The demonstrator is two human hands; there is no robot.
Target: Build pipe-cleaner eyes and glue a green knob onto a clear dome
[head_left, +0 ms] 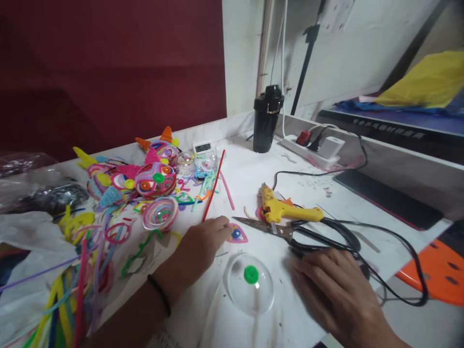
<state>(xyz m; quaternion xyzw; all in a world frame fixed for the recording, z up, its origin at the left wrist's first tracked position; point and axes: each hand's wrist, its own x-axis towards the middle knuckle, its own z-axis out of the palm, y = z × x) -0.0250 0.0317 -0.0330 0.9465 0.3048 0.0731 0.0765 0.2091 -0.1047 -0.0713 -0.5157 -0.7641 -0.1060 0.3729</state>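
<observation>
My left hand (pixel 200 247) reaches in from the left, with its fingertips closed on the left corner of a pink-edged, eye-shaped pipe-cleaner piece (pixel 238 234) with a blue centre. Just below lies a clear plastic dome (pixel 237 290) carrying a green coiled disc (pixel 251 274). My right hand (pixel 335 290) rests palm down beside the dome, fingers curled together; their tips and anything under them are hidden. Black-handled scissors (pixel 284 231) lie directly above its knuckles, the blades pointing left. A yellow glue gun (pixel 290 211) lies across the scissors.
Colourful fish-like pipe-cleaner crafts (pixel 155 180) and loose pipe cleaners (pixel 60 299) crowd the left. A red stick (pixel 213 186) lies beyond my left hand. At the back stand a black bottle (pixel 266 121) and a power strip (pixel 311 153). A black cord (pixel 406 241) loops at right near a dark phone (pixel 387 199).
</observation>
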